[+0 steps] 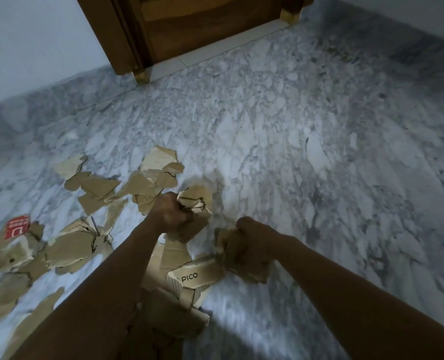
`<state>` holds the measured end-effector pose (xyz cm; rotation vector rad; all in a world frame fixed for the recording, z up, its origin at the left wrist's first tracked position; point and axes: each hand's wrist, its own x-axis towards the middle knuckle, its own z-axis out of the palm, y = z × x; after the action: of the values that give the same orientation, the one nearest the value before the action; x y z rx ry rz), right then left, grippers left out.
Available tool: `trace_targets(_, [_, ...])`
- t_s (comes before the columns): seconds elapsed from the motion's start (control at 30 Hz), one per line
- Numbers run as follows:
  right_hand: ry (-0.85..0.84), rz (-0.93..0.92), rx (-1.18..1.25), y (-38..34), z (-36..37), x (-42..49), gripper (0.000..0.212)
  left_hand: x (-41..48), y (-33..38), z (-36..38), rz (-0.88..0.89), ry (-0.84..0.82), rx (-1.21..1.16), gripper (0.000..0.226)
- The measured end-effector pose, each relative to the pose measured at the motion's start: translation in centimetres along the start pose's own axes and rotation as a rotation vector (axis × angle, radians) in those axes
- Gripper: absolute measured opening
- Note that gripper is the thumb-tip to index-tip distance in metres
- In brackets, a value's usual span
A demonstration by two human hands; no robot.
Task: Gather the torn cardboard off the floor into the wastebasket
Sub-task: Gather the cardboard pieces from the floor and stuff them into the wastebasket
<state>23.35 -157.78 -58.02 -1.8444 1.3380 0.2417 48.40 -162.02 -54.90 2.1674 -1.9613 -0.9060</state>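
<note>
Torn brown cardboard pieces (99, 188) lie scattered over the marble floor (306, 141) at the left and lower middle. My left hand (170, 213) is closed around a crumpled wad of cardboard (196, 200), held above the pile. My right hand (253, 239) grips another bunch of cardboard scraps (237, 258) just to its right. Under my forearms lies a larger piece printed "PICO" (195, 278). One scrap at the far left has a red label (17, 227). No wastebasket is in view.
A brown wooden door (202, 24) with its frame stands at the top centre, set in a pale wall (34, 48). Bare grey-white marble spreads across the whole right half and towards the door.
</note>
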Motion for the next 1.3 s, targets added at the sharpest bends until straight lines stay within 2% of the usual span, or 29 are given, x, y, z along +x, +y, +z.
trace_targets(0.07, [0.061, -0.016, -0.105, -0.5, 2.3, 0.5, 0.063, -0.8, -0.9, 0.1, 0.007, -0.008, -0.048, 0.04])
trace_targets(0.13, [0.171, -0.067, -0.255, -1.0, 3.3, 0.4, 0.055, -1.3, -1.7, 0.3, 0.014, -0.022, -0.089, 0.041])
trace_targets(0.23, [0.198, -0.074, -0.36, -1.1, 3.5, 0.7, 0.067, -1.7, -2.7, 0.2, -0.005, -0.035, -0.133, 0.046])
trace_targets(0.33, [0.157, -0.066, -0.32, -1.0, 3.3, 0.9, 0.078, -1.7, -3.3, 0.1, -0.014, -0.044, -0.137, 0.051])
trace_targets(0.43, [0.195, -0.043, -0.097, -0.7, 2.5, 0.7, 0.088, -1.6, -3.3, 0.1, -0.018, -0.03, -0.187, 0.044])
trace_targets(0.57, [0.401, 0.08, 0.541, -0.1, -0.7, 0.2, 0.07, -1.7, -3.0, -0.1, -0.047, 0.005, -0.328, 0.039])
trace_targets(0.67, [0.411, 0.101, 0.927, -0.5, -2.9, -0.5, 0.063, -2.1, -1.9, 0.1, -0.071, 0.004, -0.482, 0.029])
trace_targets(0.83, [0.432, 0.02, 1.233, -1.5, -5.3, -2.4, 0.04, -2.9, 4.2, -0.2, 0.013, -0.121, -0.701, 0.008])
trace_targets(0.97, [0.495, 0.033, 1.441, -1.7, -7.0, -5.3, 0.032, -2.7, 10.8, -1.0, 0.109, -0.252, -0.818, 0.023])
trace_targets(1.07, [0.568, 0.014, 1.591, -0.6, -8.7, -8.8, 0.036, -2.6, 15.7, -1.3, 0.195, -0.307, -0.87, 0.015])
trace_targets(1.13, [0.645, -0.013, 1.596, 0.3, -9.9, -12.0, 0.027, -3.1, 19.3, -1.3, 0.271, -0.353, -0.875, 0.01])
trace_targets(1.17, [0.706, -0.022, 1.576, 0.8, -10.5, -13.8, 0.026, -3.0, 21.0, -1.1, 0.306, -0.368, -0.857, 0.013])
trace_targets(1.23, [0.807, -0.022, 1.567, 1.8, -11.5, -17.8, 0.039, -3.6, 24.8, -0.8, 0.372, -0.385, -0.779, 0.022])
trace_targets(1.3, [0.895, 0.006, 1.565, 2.6, -12.6, -21.8, 0.044, -4.3, 28.6, -0.3, 0.421, -0.415, -0.685, 0.046])
